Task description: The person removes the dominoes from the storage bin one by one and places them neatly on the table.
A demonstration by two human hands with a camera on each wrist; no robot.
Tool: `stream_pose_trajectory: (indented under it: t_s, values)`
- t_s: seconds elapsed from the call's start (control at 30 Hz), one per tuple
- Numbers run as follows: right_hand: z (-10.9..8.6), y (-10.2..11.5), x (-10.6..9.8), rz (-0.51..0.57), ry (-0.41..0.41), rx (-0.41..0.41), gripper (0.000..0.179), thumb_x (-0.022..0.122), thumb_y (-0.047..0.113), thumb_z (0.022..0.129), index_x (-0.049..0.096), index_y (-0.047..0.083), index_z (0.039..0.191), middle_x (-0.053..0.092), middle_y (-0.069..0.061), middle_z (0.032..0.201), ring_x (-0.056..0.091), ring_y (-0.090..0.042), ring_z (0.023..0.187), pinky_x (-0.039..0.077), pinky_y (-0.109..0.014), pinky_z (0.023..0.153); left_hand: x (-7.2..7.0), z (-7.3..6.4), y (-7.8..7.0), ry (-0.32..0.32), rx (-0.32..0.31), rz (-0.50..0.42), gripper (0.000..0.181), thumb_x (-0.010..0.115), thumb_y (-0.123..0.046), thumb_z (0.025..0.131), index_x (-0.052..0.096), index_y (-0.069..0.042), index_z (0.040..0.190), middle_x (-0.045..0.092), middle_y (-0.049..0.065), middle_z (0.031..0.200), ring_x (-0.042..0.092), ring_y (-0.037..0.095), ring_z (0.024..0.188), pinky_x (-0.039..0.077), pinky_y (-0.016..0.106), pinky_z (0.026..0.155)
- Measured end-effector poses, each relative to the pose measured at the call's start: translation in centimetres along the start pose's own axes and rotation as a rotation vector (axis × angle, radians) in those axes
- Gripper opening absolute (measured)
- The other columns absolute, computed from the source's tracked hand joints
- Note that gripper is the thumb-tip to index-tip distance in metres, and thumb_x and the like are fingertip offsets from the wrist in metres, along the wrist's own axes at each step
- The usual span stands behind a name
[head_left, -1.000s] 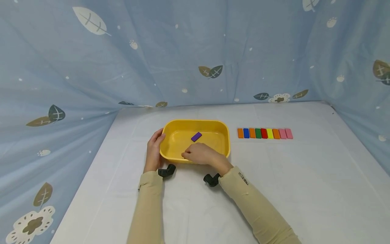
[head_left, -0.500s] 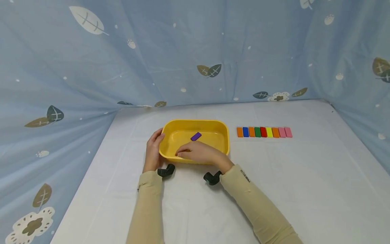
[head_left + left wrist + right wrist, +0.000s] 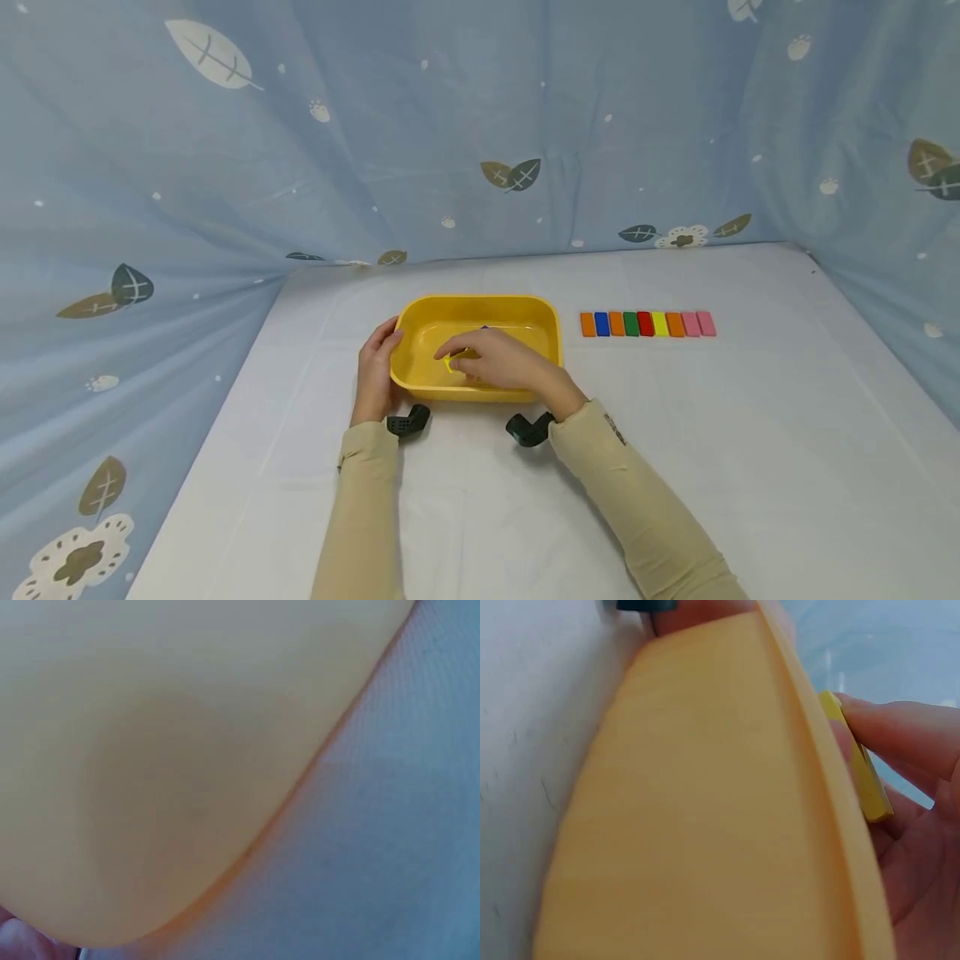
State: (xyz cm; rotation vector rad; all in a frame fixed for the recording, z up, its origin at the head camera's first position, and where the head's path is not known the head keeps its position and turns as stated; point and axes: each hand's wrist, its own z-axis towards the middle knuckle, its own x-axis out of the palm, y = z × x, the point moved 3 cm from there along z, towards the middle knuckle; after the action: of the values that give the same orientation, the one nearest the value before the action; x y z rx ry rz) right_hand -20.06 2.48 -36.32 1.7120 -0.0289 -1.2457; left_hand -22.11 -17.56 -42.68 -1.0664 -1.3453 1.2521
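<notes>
A yellow plastic basin (image 3: 420, 385) stands on the white cloth. My left hand (image 3: 373, 367) grips its left end, thumb at the rim; in the left wrist view the basin's side (image 3: 187, 787) fills most of the picture. Over the basin, my right hand (image 3: 495, 358) pinches a yellow domino block (image 3: 862, 765) between thumb and fingers. Just a sliver of the purple block (image 3: 485, 327) inside the basin shows behind that hand.
To the right of the basin lies a straight row of several coloured dominoes, with an orange one (image 3: 588, 324) at its left end and a pink one (image 3: 707, 323) at its right. A blue patterned curtain (image 3: 450, 125) hangs behind the table.
My right hand moved left along the basin's near side, then up and back from it; a yellow domino now shows in its fingers. The purple block became mostly covered. My left hand stayed put.
</notes>
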Motion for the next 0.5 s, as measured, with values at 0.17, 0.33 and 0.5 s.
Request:
stream_pose_trajectory:
  t_s: [0.17, 0.33, 0.5]
  values:
    - [-0.9, -0.2, -0.9, -0.077, -0.046, 0.019, 0.025, 0.052, 0.025, 0.09, 0.061, 0.021, 0.113, 0.059, 0.011, 0.107, 0.052, -0.005, 0.079, 0.044, -0.022, 0.074, 0.1, -0.2, 0.3, -0.009, -0.023, 0.002, 0.037, 0.051, -0.03, 0.09, 0.052, -0.016, 0.124, 0.047, -0.001, 0.127, 0.046, 0.015, 0.112, 0.038, 0.027, 0.096]
    - [-2.1, -0.7, -1.8, -0.102, -0.077, 0.034, 0.022, 0.052, 0.022, 0.09, 0.064, 0.018, 0.108, 0.059, 0.009, 0.109, 0.052, -0.007, 0.086, 0.044, -0.023, 0.078, 0.0, -0.3, 0.1, -0.005, -0.004, 0.005, 0.037, 0.05, -0.03, 0.091, 0.051, -0.016, 0.125, 0.047, 0.0, 0.127, 0.046, 0.016, 0.113, 0.038, 0.028, 0.096]
    - [-3.7, -2.0, -2.9, -0.069, -0.112, 0.096, 0.027, 0.047, 0.015, 0.09, 0.064, 0.021, 0.109, 0.056, 0.007, 0.117, 0.048, -0.013, 0.071, 0.042, -0.027, 0.062, 0.1, -0.5, -0.5, 0.014, -0.004, 0.005, 0.038, 0.05, -0.028, 0.091, 0.05, -0.014, 0.126, 0.046, 0.002, 0.129, 0.044, 0.018, 0.115, 0.036, 0.03, 0.098]
